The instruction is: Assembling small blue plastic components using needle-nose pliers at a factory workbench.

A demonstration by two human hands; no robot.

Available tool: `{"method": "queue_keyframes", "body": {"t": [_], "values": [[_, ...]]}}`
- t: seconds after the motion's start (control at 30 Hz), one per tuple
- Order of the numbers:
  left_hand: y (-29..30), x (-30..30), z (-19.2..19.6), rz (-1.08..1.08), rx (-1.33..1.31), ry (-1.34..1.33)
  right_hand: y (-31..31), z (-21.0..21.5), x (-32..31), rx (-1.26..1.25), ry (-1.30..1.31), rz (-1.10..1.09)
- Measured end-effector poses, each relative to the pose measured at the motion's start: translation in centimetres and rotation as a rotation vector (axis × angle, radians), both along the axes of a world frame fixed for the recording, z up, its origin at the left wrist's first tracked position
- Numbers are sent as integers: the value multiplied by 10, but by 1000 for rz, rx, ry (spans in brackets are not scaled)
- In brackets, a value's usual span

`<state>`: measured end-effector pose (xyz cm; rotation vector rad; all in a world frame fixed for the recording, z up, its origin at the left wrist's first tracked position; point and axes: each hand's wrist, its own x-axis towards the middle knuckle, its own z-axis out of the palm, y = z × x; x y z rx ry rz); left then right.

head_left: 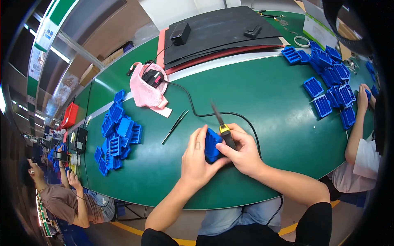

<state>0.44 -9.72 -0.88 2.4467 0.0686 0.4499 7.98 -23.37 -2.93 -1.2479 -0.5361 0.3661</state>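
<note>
Over the near middle of the table, my left hand (pixel 195 158) is closed round the side of a blue plastic case (pixel 212 144), its slots turned out of sight. My right hand (pixel 243 151) grips a slim tool (pixel 225 133) with a black and yellow handle. The tool's thin dark shaft points up and away and is blurred, so its exact kind cannot be told. My right thumb presses on the case's edge. A pair of metal tweezers (pixel 175 126) lies left of my hands.
Slotted blue cases are heaped at left (pixel 115 143) and right (pixel 328 82). A black cable (pixel 193 107) crosses the green table (pixel 164 180) from a pink cloth pouch (pixel 143 91). Black sheets (pixel 221 37) lie at the back. People sit left (pixel 67 205) and right (pixel 357 160).
</note>
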Motion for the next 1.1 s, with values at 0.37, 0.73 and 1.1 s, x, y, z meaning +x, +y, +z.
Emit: {"method": "queue_keyframes", "body": {"t": [0.37, 0.73, 1.1], "values": [[62, 20, 28, -148, -558, 75, -9, 4, 2, -69, -50, 192], [68, 10, 20, -101, -467, 6, -4, 4, 0, -87, 115, 214], [81, 11, 25, -93, -142, -251, -6, -2, 1, -126, 172, 252]]}}
